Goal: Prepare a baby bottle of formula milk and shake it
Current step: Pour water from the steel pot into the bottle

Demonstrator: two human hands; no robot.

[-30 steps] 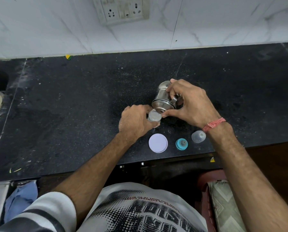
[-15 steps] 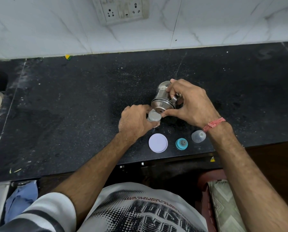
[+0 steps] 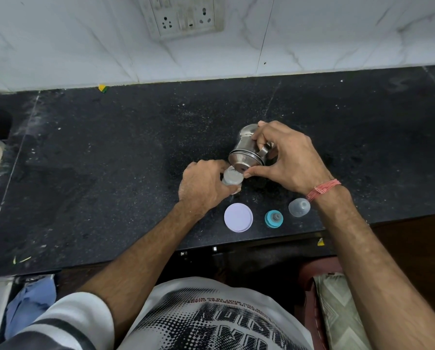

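The person stands at a black speckled stone counter (image 3: 110,173), and the right hand (image 3: 287,160) has a small steel jug (image 3: 246,150) by its handle, fingers curled tight around it, tipping it well over so its rim comes down against the mouth of the baby bottle (image 3: 233,176). The left hand (image 3: 203,185) is wrapped closed around that bottle, which stands on the counter just in front of the jug; only the round, clear plastic opening shows past the fingers. From here I can't make out what is in either vessel, since the jug's mouth faces down and the bottle's body is hidden in the fist. The jug is polished metal, rounded at the base with ridged bands near the rim. Near the counter's front edge lie three loose pieces in a row: a flat, round white lid (image 3: 238,217), then a teal screw ring with a grey teat (image 3: 273,219) standing up in it, then a cloudy translucent dome cap (image 3: 299,207) just beside the right wrist, which wears a red thread band (image 3: 323,189). The counter is dusted with pale specks. Behind it runs a glossy white marble-look wall (image 3: 60,46) with a switch and socket plate (image 3: 183,16).
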